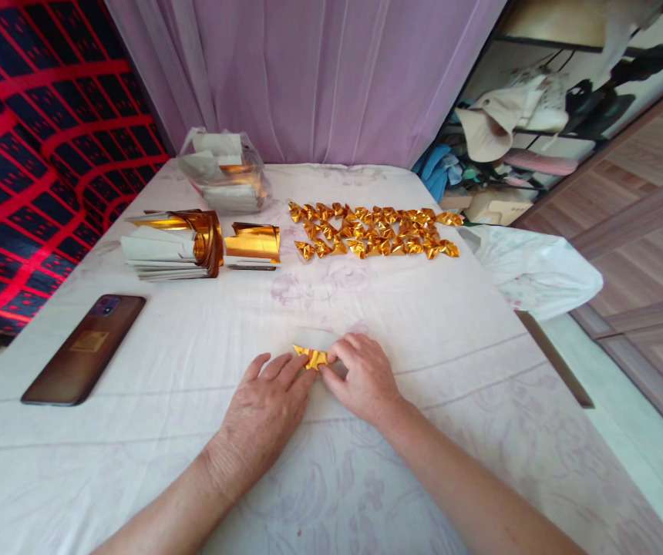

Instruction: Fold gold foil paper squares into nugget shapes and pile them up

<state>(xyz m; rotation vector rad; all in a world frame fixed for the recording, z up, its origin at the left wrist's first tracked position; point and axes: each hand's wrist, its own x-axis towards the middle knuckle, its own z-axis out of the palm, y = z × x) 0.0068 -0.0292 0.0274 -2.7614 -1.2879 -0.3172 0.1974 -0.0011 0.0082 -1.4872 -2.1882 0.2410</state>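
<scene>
A small sheet of gold foil paper point(312, 347), white on its back, lies on the white cloth-covered table point(193, 362) in front of me. My left hand point(265, 412) rests flat with its fingertips pressing the sheet's near-left side. My right hand point(360, 378) pinches and presses the sheet's right edge, fingers curled over it. Part of the sheet is hidden under both hands. Beyond them, several folded gold paper pieces point(373, 230) lie in rows.
A dark phone point(85, 348) lies at the left. A stack of white and gold sheets point(170, 244) and a smaller gold pile point(252, 245) sit at the back left, behind them a clear plastic bag point(223, 171). A white bag point(533, 270) hangs off the right edge.
</scene>
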